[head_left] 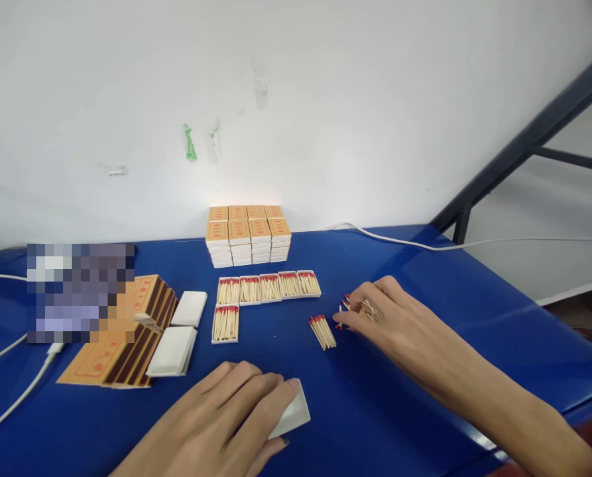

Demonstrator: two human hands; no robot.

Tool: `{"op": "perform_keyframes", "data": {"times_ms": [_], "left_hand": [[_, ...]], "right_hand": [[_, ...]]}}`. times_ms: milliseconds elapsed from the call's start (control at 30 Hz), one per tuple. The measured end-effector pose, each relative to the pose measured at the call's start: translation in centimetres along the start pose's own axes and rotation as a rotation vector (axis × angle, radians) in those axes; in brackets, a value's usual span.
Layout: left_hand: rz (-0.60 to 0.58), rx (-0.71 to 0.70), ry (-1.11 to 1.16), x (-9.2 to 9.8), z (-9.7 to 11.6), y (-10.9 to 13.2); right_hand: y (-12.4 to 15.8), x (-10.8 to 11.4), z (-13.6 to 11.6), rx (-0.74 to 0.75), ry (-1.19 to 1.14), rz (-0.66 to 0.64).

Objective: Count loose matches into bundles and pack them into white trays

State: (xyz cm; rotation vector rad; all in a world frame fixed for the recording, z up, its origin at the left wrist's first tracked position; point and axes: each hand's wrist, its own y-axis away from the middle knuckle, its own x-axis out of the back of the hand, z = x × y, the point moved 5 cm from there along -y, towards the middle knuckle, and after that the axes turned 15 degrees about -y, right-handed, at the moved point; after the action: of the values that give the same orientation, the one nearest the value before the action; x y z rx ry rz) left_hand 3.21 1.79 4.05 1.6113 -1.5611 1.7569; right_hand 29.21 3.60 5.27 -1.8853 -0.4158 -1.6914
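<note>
My left hand (236,414) grips a small white matchbox tray (294,417) low in the view, fingers over its far edge and thumb at the near side. To the right, my right hand (388,315) is curled around loose red-headed matches (370,309), with more of them showing beside its fingertips. The hand partly hides that heap. Between the hands lies a small aligned bunch of matches (323,332) on the blue table. Beyond it, several open trays filled with matches (269,288) stand in a row, and one more filled tray (225,324) sits in front of the row's left end.
Stacked orange matchboxes (248,232) stand against the wall. At left are white empty-looking trays (174,351), orange matchbox sleeves (144,351) and a pixelated object (79,291) with a white cable (42,371). Another cable (400,241) runs along the back of the blue table (405,424).
</note>
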Motion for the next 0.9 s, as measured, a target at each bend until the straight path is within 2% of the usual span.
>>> {"op": "perform_keyframes", "data": {"times_ms": [100,267,367,500,633,733,900], "left_hand": [[0.005,-0.004,0.001,0.0,0.0,-0.1],[-0.006,-0.009,-0.002,0.1,-0.2,0.0],[0.002,-0.003,-0.02,0.2,-0.2,0.0],[0.014,-0.009,-0.022,0.1,-0.1,-0.3],[0.025,-0.008,-0.011,0.3,-0.1,-0.6],[0.019,-0.008,-0.002,0.4,-0.2,-0.6],[0.013,-0.004,0.017,0.1,-0.2,0.0]], "right_hand": [[-0.2,-0.3,0.2,-0.01,0.031,-0.007],[-0.7,-0.9,0.0,0.066,0.164,0.042],[-0.7,-0.9,-0.3,0.033,0.168,0.086],[-0.3,0.0,-1.4,-0.188,-0.107,0.268],[-0.2,-0.3,-2.8,-0.459,-0.322,0.337],[-0.7,-1.0,-3.1,-0.595,-0.417,0.342],[-2.0,-1.6,-2.7,-0.678,-0.424,0.282]]}}
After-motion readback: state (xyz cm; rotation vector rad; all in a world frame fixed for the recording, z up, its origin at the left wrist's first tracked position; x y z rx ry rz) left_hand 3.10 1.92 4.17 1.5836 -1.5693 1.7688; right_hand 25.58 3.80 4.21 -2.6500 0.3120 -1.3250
